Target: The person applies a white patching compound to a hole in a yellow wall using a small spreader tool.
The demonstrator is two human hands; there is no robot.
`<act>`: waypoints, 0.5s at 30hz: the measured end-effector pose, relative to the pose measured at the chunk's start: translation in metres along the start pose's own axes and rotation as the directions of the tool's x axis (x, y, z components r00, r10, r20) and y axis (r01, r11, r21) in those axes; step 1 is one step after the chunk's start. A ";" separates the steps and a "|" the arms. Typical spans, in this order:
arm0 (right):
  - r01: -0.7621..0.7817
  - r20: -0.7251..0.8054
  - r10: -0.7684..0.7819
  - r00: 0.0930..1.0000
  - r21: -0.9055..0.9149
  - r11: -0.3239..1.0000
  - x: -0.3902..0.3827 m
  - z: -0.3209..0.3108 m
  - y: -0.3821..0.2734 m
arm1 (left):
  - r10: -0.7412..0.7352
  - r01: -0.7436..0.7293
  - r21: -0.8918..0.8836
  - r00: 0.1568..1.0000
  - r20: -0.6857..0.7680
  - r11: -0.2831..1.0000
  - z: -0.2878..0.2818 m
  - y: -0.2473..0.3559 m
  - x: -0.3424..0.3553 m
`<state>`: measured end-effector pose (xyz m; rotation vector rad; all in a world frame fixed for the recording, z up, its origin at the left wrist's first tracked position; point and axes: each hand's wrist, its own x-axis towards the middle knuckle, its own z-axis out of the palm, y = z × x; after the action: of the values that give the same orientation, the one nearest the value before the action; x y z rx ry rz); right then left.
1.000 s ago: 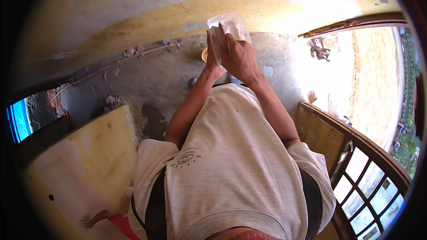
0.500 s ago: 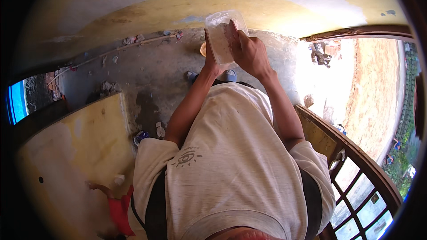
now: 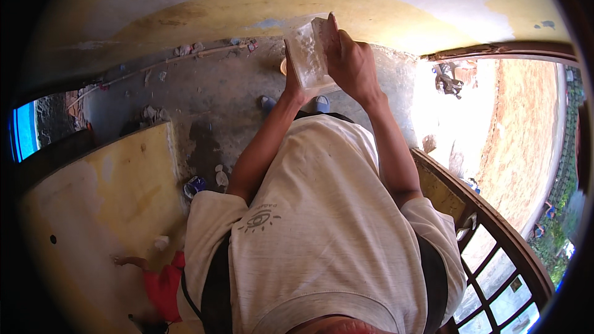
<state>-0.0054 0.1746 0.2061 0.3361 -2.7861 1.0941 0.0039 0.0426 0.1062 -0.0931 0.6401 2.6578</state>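
A clear plastic tub [image 3: 303, 55] with pale smears inside is held up in front of me, above the floor. My left hand [image 3: 292, 89] is closed on its left side and bottom, mostly behind it. My right hand [image 3: 351, 65] grips a flat greyish tool [image 3: 320, 32] at the tub's right, index finger extended upward along it; the tool is partly hidden, its exact shape unclear. Below, a round orange container [image 3: 283, 67] shows behind the tub, and my feet are in blue-grey slippers [image 3: 322, 104].
A yellow patchy wall [image 3: 204, 6] stands ahead, a long pole [image 3: 154, 68] and litter along its foot. At left is a half wall [image 3: 117, 173]; at lower left, another person in red [image 3: 161, 287]. On the right are a bright doorway [image 3: 458, 117] and a paned wooden door [image 3: 501, 284].
The tub has risen slightly and tilted. My right hand and the tool have moved right and up along it. The person in red has shifted at lower left.
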 end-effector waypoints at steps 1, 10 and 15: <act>-0.008 0.025 0.008 1.000 0.000 1.000 -0.002 0.010 -0.001 | 0.012 -0.012 -0.078 1.000 -0.002 0.997 0.002 -0.004 -0.001; 0.013 0.025 -0.013 1.000 0.002 1.000 -0.005 0.015 0.006 | -0.031 0.025 -0.065 0.996 -0.087 0.998 -0.003 -0.002 0.003; 0.139 0.062 -0.145 0.988 0.085 0.987 -0.017 0.027 -0.005 | 0.007 -0.009 -0.015 0.994 -0.106 1.000 -0.002 -0.002 -0.005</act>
<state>0.0108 0.1558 0.1865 0.5820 -2.7308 1.1836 0.0094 0.0410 0.1044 -0.2377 0.6540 2.6803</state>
